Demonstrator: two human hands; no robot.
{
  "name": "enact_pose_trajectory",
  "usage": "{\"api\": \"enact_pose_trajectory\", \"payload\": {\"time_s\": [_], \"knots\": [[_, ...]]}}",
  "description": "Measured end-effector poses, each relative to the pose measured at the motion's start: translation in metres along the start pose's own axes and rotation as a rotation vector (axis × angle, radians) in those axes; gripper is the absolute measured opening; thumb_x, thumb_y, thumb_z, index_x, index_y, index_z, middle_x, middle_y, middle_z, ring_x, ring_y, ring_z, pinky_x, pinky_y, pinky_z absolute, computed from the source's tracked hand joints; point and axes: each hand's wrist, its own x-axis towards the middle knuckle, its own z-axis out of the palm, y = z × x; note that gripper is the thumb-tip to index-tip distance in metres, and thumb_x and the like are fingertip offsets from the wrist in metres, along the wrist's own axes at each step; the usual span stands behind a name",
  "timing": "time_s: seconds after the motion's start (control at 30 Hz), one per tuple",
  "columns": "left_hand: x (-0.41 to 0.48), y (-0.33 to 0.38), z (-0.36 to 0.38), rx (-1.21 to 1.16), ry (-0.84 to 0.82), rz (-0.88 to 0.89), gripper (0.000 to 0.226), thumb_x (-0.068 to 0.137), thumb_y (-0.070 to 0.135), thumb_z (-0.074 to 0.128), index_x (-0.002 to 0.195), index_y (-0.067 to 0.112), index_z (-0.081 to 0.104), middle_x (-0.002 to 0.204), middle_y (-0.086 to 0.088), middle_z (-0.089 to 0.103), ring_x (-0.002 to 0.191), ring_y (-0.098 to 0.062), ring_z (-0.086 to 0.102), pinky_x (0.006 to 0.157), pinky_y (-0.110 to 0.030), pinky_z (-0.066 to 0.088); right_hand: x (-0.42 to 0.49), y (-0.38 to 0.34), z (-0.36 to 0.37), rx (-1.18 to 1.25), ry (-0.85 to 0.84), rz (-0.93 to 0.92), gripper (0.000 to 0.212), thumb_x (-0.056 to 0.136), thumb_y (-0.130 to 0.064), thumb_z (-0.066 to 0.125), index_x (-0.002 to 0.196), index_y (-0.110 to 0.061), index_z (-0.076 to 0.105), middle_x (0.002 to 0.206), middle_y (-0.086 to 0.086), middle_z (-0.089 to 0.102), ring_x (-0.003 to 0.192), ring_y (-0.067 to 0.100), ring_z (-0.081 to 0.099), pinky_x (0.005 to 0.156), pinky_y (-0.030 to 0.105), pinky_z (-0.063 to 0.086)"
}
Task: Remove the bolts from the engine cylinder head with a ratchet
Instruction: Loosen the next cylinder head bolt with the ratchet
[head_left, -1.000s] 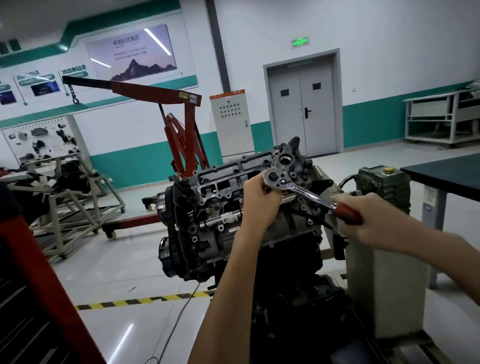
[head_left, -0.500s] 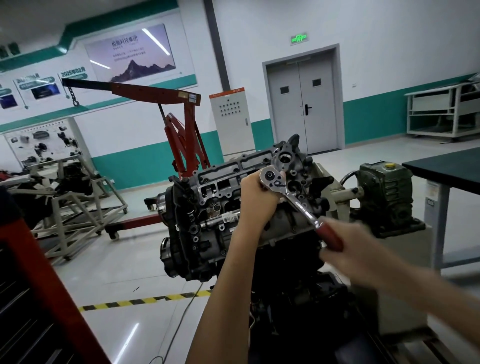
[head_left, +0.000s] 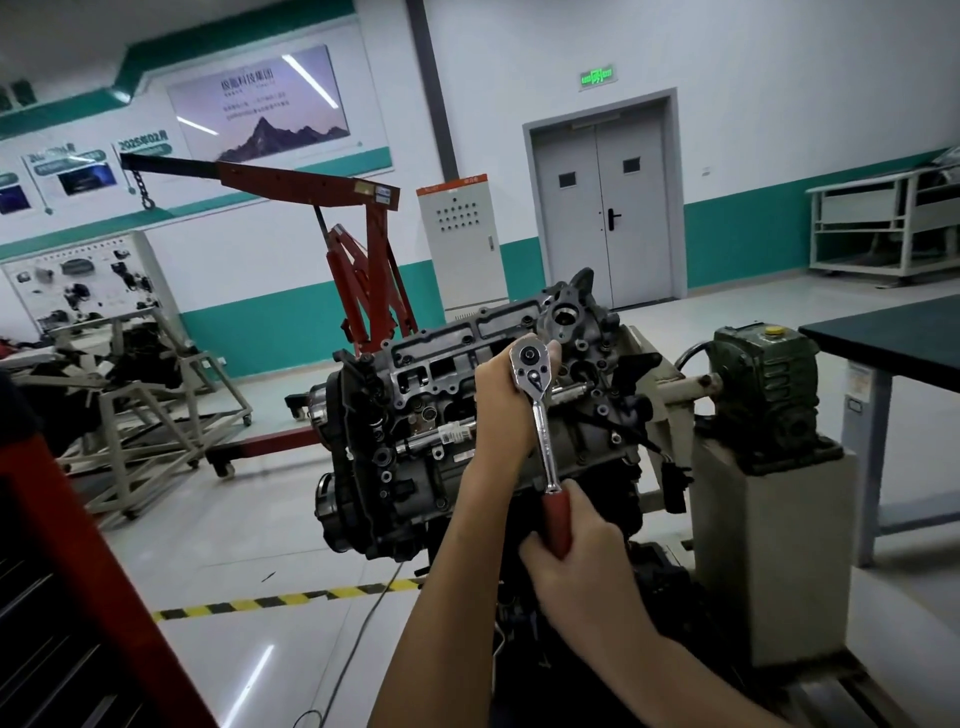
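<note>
A dark metal engine with its cylinder head (head_left: 441, 374) tilted toward me sits on a stand at the centre. A chrome ratchet (head_left: 540, 410) with a red handle stands against the head, its round head up and its shaft pointing almost straight down. My left hand (head_left: 498, 405) wraps around the ratchet's head from behind and steadies it on the engine. My right hand (head_left: 576, 551) grips the red handle below. The bolt under the ratchet head is hidden.
A green gearbox (head_left: 763, 384) on a beige pedestal stands right of the engine. A dark table (head_left: 893, 338) is at the far right. A red engine crane (head_left: 363, 249) stands behind, a red tool cabinet (head_left: 67, 571) at lower left. Yellow-black floor tape (head_left: 280, 600) crosses the floor.
My right hand has swung the ratchet handle from pointing right to pointing nearly straight down toward me. My left hand has stayed on the ratchet's head.
</note>
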Motion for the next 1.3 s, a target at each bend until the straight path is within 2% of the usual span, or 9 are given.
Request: {"api": "enact_pose_trajectory", "payload": {"time_s": [0.17,0.3,0.43,0.57,0.7,0.87,1.03,1.17,1.3], "knots": [[0.005,-0.002,-0.006,0.000,-0.071,-0.054,0.049,0.090,0.008,0.062,0.053,0.022,0.033,0.049,0.013,0.033,0.052,-0.006,0.029,0.053,-0.026,0.029,0.030,-0.007,-0.088,-0.431,-0.231,-0.159,0.028,0.075,-0.002,0.064,0.082,-0.025,0.049,0.055,-0.006,0.047,0.045,0.003,0.049,0.047,0.011,0.038],[0.012,0.000,-0.007,0.032,-0.154,-0.052,0.045,0.085,-0.004,0.059,0.050,0.017,0.041,0.044,0.014,0.038,0.048,-0.003,0.029,0.050,-0.020,0.026,0.073,-0.030,-0.150,-0.715,-0.360,-0.305,0.039,0.076,0.002,0.064,0.072,-0.031,0.045,0.058,-0.004,0.051,0.049,0.005,0.053,0.050,0.015,0.043],[0.004,-0.003,0.000,-0.035,-0.045,-0.047,0.047,0.087,-0.005,0.059,0.052,0.017,0.038,0.047,0.015,0.037,0.050,-0.004,0.028,0.051,-0.026,0.026,0.056,-0.008,-0.124,-0.564,-0.253,-0.237,0.031,0.076,-0.001,0.066,0.075,-0.025,0.047,0.058,0.001,0.051,0.043,0.008,0.046,0.047,0.024,0.045],[-0.001,0.000,0.007,-0.045,0.024,-0.017,0.051,0.092,0.008,0.061,0.054,0.027,0.033,0.047,0.015,0.032,0.050,-0.003,0.027,0.049,-0.018,0.025,0.006,0.001,-0.046,-0.153,0.012,-0.107,0.034,0.074,0.001,0.066,0.071,-0.025,0.044,0.050,-0.008,0.043,0.040,-0.002,0.046,0.039,0.005,0.031],[-0.001,0.000,0.004,-0.029,0.033,0.014,0.050,0.093,0.010,0.060,0.058,0.025,0.029,0.054,0.012,0.028,0.051,-0.002,0.024,0.049,-0.016,0.022,-0.002,-0.005,0.006,0.102,0.029,-0.010,0.019,0.077,0.000,0.059,0.083,-0.014,0.048,0.053,-0.003,0.043,0.038,0.002,0.045,0.039,0.010,0.033],[0.007,-0.001,-0.002,-0.011,-0.086,-0.040,0.054,0.091,0.010,0.063,0.051,0.030,0.032,0.045,0.016,0.034,0.049,-0.003,0.028,0.051,-0.019,0.026,0.019,-0.004,-0.073,-0.247,-0.183,-0.147,0.028,0.073,0.003,0.062,0.071,-0.021,0.049,0.052,-0.007,0.045,0.042,0.002,0.044,0.042,0.008,0.033],[0.009,-0.004,-0.007,0.000,-0.137,-0.058,0.040,0.084,-0.009,0.057,0.053,0.009,0.039,0.046,0.014,0.034,0.050,-0.005,0.027,0.052,-0.027,0.024,0.076,-0.027,-0.151,-0.734,-0.350,-0.318,0.032,0.077,-0.001,0.065,0.074,-0.027,0.047,0.059,-0.005,0.052,0.052,0.000,0.054,0.052,0.012,0.044],[-0.001,-0.004,-0.002,-0.061,-0.036,-0.049,0.045,0.089,0.000,0.059,0.054,0.020,0.039,0.047,0.014,0.037,0.051,-0.005,0.029,0.051,-0.027,0.027,0.054,-0.006,-0.122,-0.563,-0.254,-0.209,0.033,0.076,-0.003,0.066,0.076,-0.030,0.047,0.061,0.002,0.054,0.046,0.011,0.050,0.049,0.029,0.048],[-0.004,0.000,0.005,-0.085,0.017,-0.027,0.047,0.093,0.011,0.061,0.057,0.027,0.036,0.050,0.016,0.035,0.053,-0.002,0.030,0.052,-0.021,0.029,0.006,0.002,-0.043,-0.149,0.015,-0.125,0.034,0.075,0.000,0.065,0.069,-0.026,0.043,0.048,-0.007,0.043,0.038,0.000,0.044,0.039,0.007,0.031]]}}
